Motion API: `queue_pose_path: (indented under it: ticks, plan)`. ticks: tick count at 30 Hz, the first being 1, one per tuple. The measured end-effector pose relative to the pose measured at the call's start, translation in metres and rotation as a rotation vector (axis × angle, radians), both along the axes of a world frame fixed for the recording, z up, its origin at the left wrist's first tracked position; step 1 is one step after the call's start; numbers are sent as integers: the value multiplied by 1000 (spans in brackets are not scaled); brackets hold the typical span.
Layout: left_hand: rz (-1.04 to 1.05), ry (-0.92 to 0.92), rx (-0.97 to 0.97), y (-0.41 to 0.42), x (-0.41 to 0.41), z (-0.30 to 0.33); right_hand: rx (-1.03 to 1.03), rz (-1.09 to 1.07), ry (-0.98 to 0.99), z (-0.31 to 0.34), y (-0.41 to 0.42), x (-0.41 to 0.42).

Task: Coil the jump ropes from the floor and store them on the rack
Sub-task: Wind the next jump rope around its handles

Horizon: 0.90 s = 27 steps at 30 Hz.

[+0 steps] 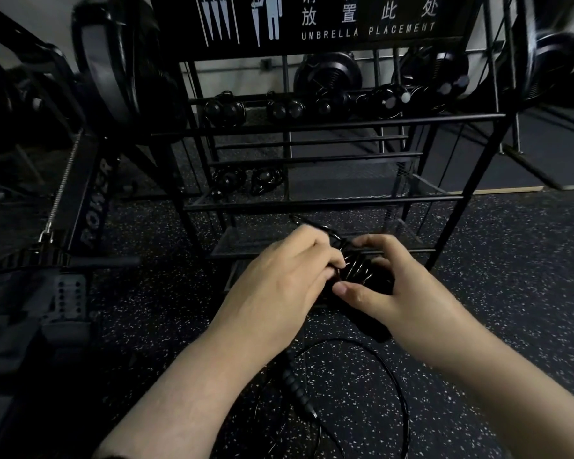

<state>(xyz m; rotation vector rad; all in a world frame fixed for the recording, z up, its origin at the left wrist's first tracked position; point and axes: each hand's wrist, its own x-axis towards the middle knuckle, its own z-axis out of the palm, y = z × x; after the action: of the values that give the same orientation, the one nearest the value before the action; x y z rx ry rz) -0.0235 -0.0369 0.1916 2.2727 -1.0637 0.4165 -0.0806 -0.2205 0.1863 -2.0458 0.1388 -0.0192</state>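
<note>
Jump rope (pixel 355 270), coiled into a bundle, pinched between left hand (pixel 285 276) and right hand (pixel 388 286), just in front of the rack (pixel 312 203). Coiling step looks nearly done; next, finish and shelve it. Loose rope (pixel 371 366) on floor nearer. Rack shelves behind hold other coils (pixel 226 109).

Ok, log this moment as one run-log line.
step: coiling | left hand: grips coiled rope | right hand: grips same coil | loose jump rope: on floor | rack: holds coiled ropes

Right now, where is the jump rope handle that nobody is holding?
The loose handle lies on the speckled floor at bottom centre, between the two forearms, below the hands and in front of the rack.
</note>
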Motion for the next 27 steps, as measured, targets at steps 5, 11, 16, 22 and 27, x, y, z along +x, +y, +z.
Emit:
queue_pose_path:
  ticks: [5, 11, 16, 22, 27]
  plan:
    - [-36, -65, 58, -1, 0, 0, -145, -28, 42, -3, 0, 4]
    - [-88, 79, 5, -5, 3, -7, -57, -18, 30, -12, -4, 2]
    - [-25, 475, -445, -5, -4, 2, 305, -174, -25, -9, -4, 5]
    - [269, 1191, -952, -16, 3, -16, 563, -122, -22, -7, 8, 6]
    - [85, 1464, -1018, -20, 1, -13, 496, 3, 35, -14, 20, 9]
